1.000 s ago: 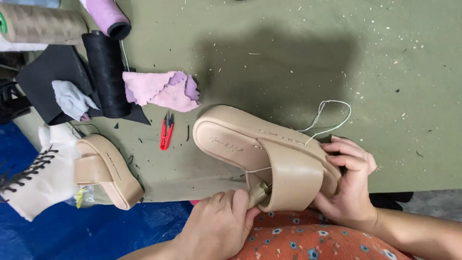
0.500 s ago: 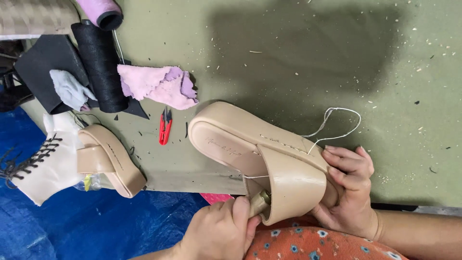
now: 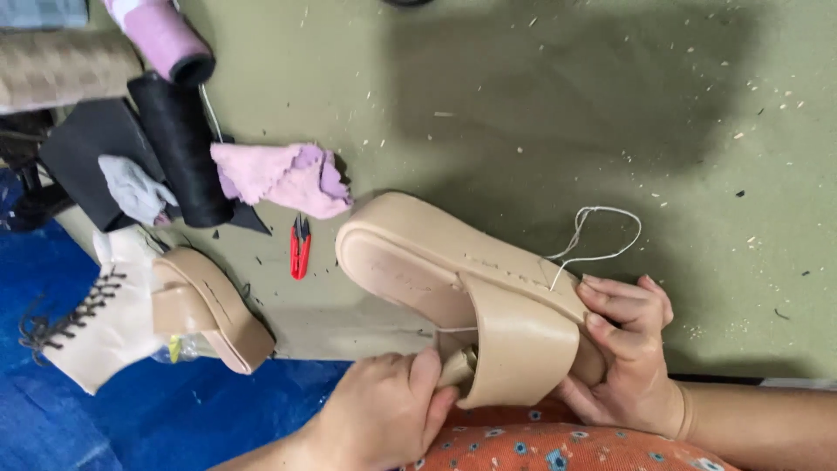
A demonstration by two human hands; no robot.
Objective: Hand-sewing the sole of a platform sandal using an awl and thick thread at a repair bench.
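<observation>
A beige platform sandal (image 3: pixel 418 262) with a wide strap lies at the near edge of the olive green table (image 3: pixel 523 105), its toe pointing left. My right hand (image 3: pixel 628 349) grips its heel end beside the strap. My left hand (image 3: pixel 384 410) pinches the strap's loose end at the near side of the sole. A white thread (image 3: pixel 602 235) loops away from the sandal's far edge onto the table.
Red thread snips (image 3: pixel 300 247) lie left of the sandal beside a pink cloth (image 3: pixel 279 174). Black (image 3: pixel 179 148), pink (image 3: pixel 166 39) and tan (image 3: pixel 61 70) thread cones sit at the far left. A second beige sandal (image 3: pixel 214 305) and a white lace-up boot (image 3: pixel 96 318) rest at the left edge over blue sheeting.
The view has shifted slightly; my left hand has drawn the strap end closer to the sole. The thread loop has moved a little with the sandal.
</observation>
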